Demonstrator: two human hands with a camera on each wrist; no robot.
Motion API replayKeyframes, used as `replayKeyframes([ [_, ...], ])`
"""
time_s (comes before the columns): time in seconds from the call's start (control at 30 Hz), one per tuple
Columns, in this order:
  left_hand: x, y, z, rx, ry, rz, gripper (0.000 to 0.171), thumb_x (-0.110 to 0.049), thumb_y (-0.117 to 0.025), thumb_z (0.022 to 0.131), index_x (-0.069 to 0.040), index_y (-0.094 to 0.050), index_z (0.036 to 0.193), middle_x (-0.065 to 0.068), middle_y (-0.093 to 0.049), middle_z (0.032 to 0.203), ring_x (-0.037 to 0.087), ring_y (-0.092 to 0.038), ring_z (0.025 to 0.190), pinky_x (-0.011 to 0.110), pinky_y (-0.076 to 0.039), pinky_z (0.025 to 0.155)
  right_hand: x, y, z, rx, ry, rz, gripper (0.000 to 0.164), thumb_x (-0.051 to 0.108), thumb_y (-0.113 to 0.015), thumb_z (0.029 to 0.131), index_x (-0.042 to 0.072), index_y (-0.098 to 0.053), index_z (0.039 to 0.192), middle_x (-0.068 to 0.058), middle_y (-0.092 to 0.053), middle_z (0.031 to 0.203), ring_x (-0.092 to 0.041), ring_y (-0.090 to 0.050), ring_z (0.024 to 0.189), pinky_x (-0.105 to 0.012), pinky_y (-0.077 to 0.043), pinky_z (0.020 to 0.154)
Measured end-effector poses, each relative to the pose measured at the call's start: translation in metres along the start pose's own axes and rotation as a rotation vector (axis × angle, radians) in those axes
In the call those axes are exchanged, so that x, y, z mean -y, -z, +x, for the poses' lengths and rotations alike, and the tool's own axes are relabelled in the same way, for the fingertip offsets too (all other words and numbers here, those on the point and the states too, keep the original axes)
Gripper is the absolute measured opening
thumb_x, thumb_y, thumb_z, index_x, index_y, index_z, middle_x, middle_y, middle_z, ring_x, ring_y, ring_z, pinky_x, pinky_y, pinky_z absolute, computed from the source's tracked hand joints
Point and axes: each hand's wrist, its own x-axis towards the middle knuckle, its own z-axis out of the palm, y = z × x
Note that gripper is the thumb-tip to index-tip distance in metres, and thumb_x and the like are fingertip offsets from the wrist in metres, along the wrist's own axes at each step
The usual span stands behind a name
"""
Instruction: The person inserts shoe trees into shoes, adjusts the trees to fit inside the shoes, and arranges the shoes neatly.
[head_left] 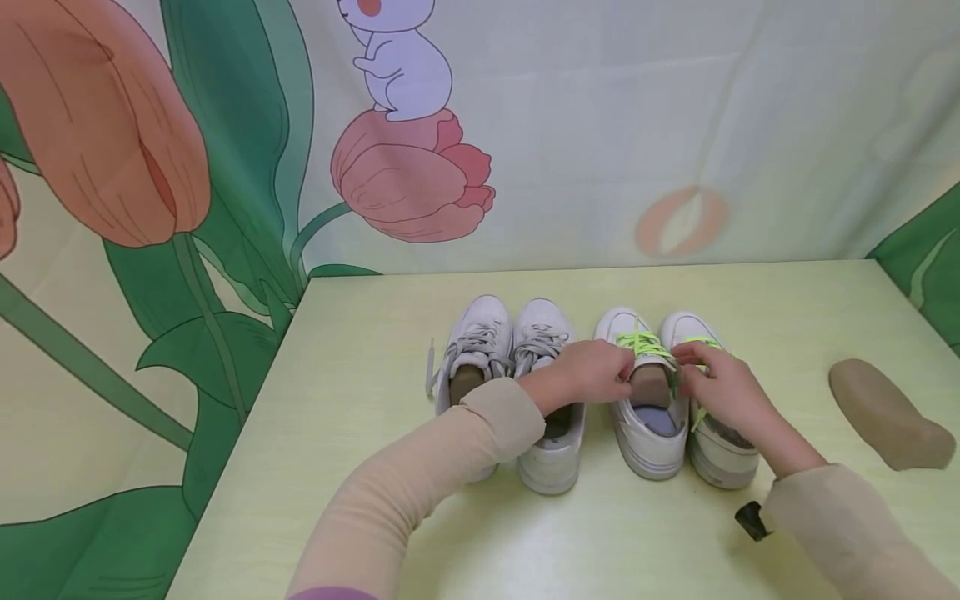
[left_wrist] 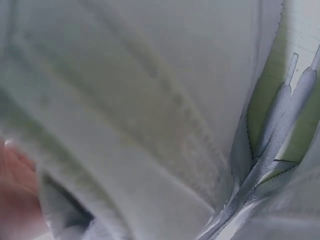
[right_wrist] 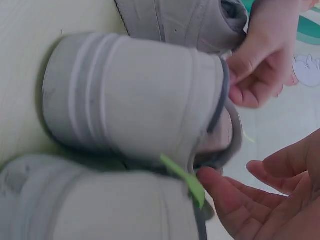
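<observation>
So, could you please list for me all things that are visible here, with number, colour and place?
Printed backdrop: 1, mainly white, green and orange, at back.
Table: 1, pale yellow-green, before it.
Grey-laced shoes: 2, whitish, mid-table.
Green-laced shoes: 2, white, right of them.
Brown pieces: at least 2, brown, inside shoe openings.
Loose brown piece: 1, brown, table's right side.
Small black object: 1, black, lower right.
Purple cloth: 1, purple, bottom edge.
Sleeves: 2, beige, both arms.
Left fingers: one hand's, bare, pinching left green-laced shoe's rim.
Right fingers: one hand's, bare, above the right one.
</observation>
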Motion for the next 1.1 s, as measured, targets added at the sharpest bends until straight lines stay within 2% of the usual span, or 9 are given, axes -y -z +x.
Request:
replayKeyframes([
  [0.1,-0.001,0.000,-0.001,-0.002,-0.010,0.003,0.009,-0.027,-0.053,0.084,-0.019,-0.055,0.086,-0.008,-0.054,0.078,0.007,-0.049,0.066,0.020,-0.036,0.051,-0.005,0.007,-0.003,-0.015,-0.011,0.043,0.035,0.012,-0.033,0.092,-0.002,-0.045,0.121,-0.026,-0.051,0.116,-0.030,-0.062,0.085,-0.032,-0.048,0.067],
  [0.27,-0.003,0.000,-0.005,-0.034,-0.030,0.016,0.009,-0.026,-0.054,0.083,-0.019,-0.055,0.089,-0.009,-0.053,0.084,0.007,-0.049,0.071,0.019,-0.038,0.054,-0.016,0.021,-0.011,-0.104,-0.032,0.020,0.035,0.019,-0.038,0.093,-0.001,-0.045,0.120,-0.024,-0.049,0.119,-0.040,-0.054,0.098,-0.045,-0.045,0.075],
  [0.43,-0.005,0.000,-0.009,-0.073,-0.054,0.006,0.015,-0.024,-0.054,0.082,-0.019,-0.053,0.096,-0.009,-0.052,0.092,0.006,-0.049,0.075,0.019,-0.039,0.057,-0.030,0.032,-0.016,-0.152,-0.043,-0.024,0.036,0.021,-0.040,0.092,-0.001,-0.045,0.120,-0.025,-0.048,0.120,-0.042,-0.050,0.100,-0.044,-0.045,0.071],
  [0.57,-0.006,-0.001,-0.011,-0.092,-0.069,-0.009,0.017,-0.023,-0.054,0.082,-0.019,-0.052,0.098,-0.009,-0.051,0.093,0.007,-0.049,0.075,0.019,-0.040,0.057,-0.042,0.039,-0.019,-0.181,-0.007,-0.027,0.036,0.017,-0.039,0.092,-0.005,-0.045,0.119,-0.029,-0.048,0.118,-0.045,-0.048,0.100,-0.048,-0.043,0.073],
  [0.8,-0.008,-0.006,-0.015,-0.114,-0.060,0.000,0.016,-0.023,-0.053,0.082,-0.021,-0.050,0.098,-0.010,-0.050,0.092,0.007,-0.048,0.076,0.021,-0.040,0.054,-0.058,0.049,-0.025,-0.183,-0.006,-0.017,0.041,0.019,-0.038,0.092,-0.009,-0.039,0.121,-0.035,-0.043,0.118,-0.050,-0.044,0.102,-0.053,-0.043,0.072],
  [1.0,-0.012,-0.007,-0.020,-0.144,-0.034,0.010,0.022,-0.025,-0.052,0.083,-0.022,-0.050,0.105,-0.011,-0.052,0.103,0.006,-0.050,0.082,0.023,-0.042,0.057,-0.068,0.060,-0.028,-0.194,-0.070,-0.101,0.049,0.028,-0.038,0.092,-0.007,-0.035,0.126,-0.037,-0.039,0.121,-0.053,-0.040,0.105,-0.057,-0.039,0.073],
  [1.03,-0.012,-0.007,-0.020,-0.147,-0.030,0.008,0.024,-0.025,-0.052,0.083,-0.022,-0.050,0.107,-0.011,-0.053,0.106,0.005,-0.051,0.083,0.024,-0.042,0.057,-0.070,0.061,-0.029,-0.201,-0.076,-0.116,0.050,0.029,-0.039,0.092,-0.007,-0.035,0.126,-0.035,-0.045,0.114,-0.052,-0.040,0.104,-0.056,-0.039,0.072],
  [1.1,-0.013,-0.007,-0.022,-0.154,-0.028,0.003,0.028,-0.025,-0.052,0.084,-0.022,-0.050,0.111,-0.010,-0.053,0.110,0.005,-0.052,0.085,0.023,-0.042,0.059,-0.074,0.064,-0.029,-0.218,-0.085,-0.152,0.052,0.030,-0.040,0.092,-0.007,-0.034,0.127,-0.030,-0.054,0.090,-0.045,-0.049,0.088,-0.049,-0.041,0.064],
])
